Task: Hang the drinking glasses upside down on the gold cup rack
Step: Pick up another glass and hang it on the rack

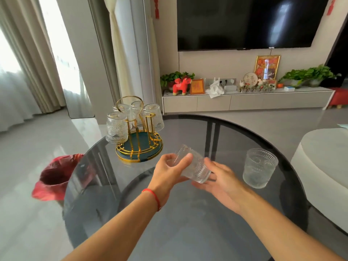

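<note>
Head view: both hands hold one clear ribbed drinking glass (192, 164) tilted on its side above the dark round glass worktop (188, 223), likely mid-flip for hanging mouth-down. Left hand (169, 172) fingers (185, 159) wrap its upper side; right hand (220, 178) cups it from below, fingers mostly hidden. Gold wire cup rack with green tray (139, 146) stands near, ahead-left, carrying four inverted glasses (116, 128). A second clear ribbed glass (260, 168) stands upright, just right of the right hand, not touched.

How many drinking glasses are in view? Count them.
6: four hang upside down on the gold cup rack, one is held in both hands, one stands upright on the table.
</note>
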Demonstrator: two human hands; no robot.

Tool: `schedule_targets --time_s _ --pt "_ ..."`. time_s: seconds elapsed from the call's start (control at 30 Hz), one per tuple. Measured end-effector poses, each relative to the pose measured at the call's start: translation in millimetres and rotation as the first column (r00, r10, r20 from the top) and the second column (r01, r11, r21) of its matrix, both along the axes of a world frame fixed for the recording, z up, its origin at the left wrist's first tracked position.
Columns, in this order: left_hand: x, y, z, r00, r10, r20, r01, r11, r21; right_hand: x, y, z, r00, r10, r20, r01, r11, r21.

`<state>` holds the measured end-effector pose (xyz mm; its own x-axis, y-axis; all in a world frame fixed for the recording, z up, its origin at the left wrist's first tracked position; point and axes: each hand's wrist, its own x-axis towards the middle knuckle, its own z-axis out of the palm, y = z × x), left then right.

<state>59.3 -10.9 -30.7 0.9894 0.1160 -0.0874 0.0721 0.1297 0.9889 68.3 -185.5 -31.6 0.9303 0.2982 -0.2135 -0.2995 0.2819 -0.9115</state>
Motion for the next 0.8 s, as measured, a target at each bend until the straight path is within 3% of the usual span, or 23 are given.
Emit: schedule_targets --time_s 0.07,0.13,0.17,0.23,0.27,0.3,0.57,0.8 --pt "14 25 -2 0.999 -0.037 0.034 0.029 0.976 0.214 15 12 -4 0.999 -0.05 -0.004 0.05 0.996 0.069" --pt "25 59 -13 0.99 0.006 0.144 -0.071 0.887 0.457 29 22 -6 0.993 -0.115 -0.014 0.116 0.989 0.088" --pt "29 74 -22 0.975 0.041 0.218 -0.171 0.764 0.622 33 24 -6 0.989 -0.149 -0.007 0.149 0.986 0.08" --pt "35 107 -46 0.964 0.063 0.26 -0.263 0.399 0.879 46 35 -7 0.979 -0.202 0.027 0.2 0.979 0.049" --pt "38 116 -57 0.969 0.057 0.242 -0.248 0.29 0.924 52 39 -6 0.972 -0.227 0.053 0.226 0.974 0.028" --pt "40 121 -65 0.976 0.054 0.213 -0.22 0.246 0.944 58 44 -3 0.965 -0.247 0.088 0.248 0.969 0.0" --pt "48 124 -79 0.98 0.081 0.182 -0.194 0.175 0.965 105 102 76 0.859 -0.253 0.445 0.397 0.878 -0.268" --pt "49 122 -75 0.983 0.063 0.174 -0.182 0.165 0.969 130 129 98 0.81 -0.192 0.554 0.437 0.828 -0.353"
